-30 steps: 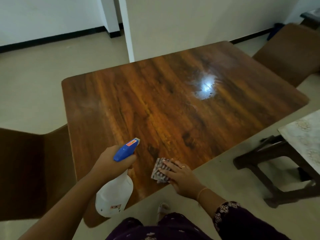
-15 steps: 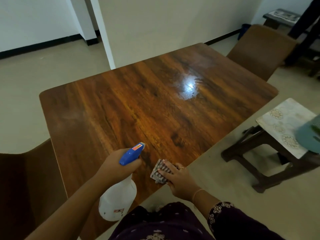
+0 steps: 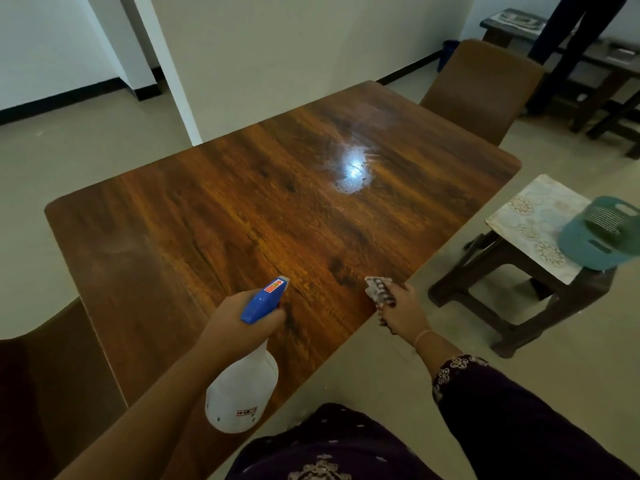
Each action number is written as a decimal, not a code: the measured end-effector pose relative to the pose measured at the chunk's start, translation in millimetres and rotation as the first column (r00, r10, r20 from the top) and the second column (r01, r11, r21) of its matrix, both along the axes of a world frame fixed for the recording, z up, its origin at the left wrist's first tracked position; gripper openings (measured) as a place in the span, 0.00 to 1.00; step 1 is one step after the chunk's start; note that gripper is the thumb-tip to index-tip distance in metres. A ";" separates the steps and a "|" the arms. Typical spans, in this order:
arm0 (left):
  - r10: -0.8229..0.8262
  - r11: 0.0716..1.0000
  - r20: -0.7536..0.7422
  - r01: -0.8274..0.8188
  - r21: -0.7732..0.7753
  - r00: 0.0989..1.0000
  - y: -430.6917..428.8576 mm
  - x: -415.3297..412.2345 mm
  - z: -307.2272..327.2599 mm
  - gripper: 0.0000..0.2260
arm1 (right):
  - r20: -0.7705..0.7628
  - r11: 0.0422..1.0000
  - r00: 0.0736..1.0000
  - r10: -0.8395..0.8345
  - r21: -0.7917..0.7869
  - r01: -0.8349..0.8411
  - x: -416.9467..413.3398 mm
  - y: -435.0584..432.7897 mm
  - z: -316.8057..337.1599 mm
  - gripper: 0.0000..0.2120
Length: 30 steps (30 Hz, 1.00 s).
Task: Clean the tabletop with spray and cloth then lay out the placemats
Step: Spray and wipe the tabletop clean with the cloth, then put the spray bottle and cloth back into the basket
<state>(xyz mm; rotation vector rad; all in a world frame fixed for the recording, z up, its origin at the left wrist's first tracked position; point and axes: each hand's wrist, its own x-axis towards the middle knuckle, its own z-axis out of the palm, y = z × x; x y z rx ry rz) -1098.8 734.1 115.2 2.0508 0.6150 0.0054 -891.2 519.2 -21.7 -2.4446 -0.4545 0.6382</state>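
A brown wooden table [image 3: 194, 216] fills the middle of the view, with a wet shiny patch [image 3: 351, 169] toward its far right. My left hand [image 3: 235, 329] grips a white spray bottle [image 3: 242, 393] with a blue trigger head, nozzle aimed over the near part of the top. My right hand [image 3: 403, 311] holds a bunched striped cloth [image 3: 379, 291] at the table's near right edge, lifted off the surface. A pale patterned placemat [image 3: 526, 220] lies on a dark stool to the right.
A teal plastic basket [image 3: 602, 233] sits on the placemat on the dark stool [image 3: 512, 306]. Brown chairs stand at the far right corner [image 3: 485, 88] and at the near left [image 3: 41, 393]. A white pillar [image 3: 166, 67] rises behind the table. A person's dark legs [image 3: 568, 39] stand at top right.
My right hand has lifted the cloth from flat on the tabletop and moved it right to the table's edge. The view has swung right, showing more of the stool and basket.
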 end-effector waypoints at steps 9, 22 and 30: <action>-0.086 0.996 -0.004 0.086 0.022 0.996 -45.1 61.5 -8.8 0.08 | -0.844 0.331 0.502 -0.190 0.426 0.842 25.2 -48.3 22.2 0.16; -0.166 0.983 0.010 0.165 0.076 0.986 -216.9 238.2 -8.2 0.03 | -0.884 0.317 0.450 -0.122 0.395 0.862 139.3 -225.0 19.3 0.23; -0.174 0.985 0.175 0.171 0.034 0.969 -341.9 340.3 -2.4 0.09 | -0.739 0.324 0.509 -0.442 0.397 0.859 226.9 -337.7 25.1 0.17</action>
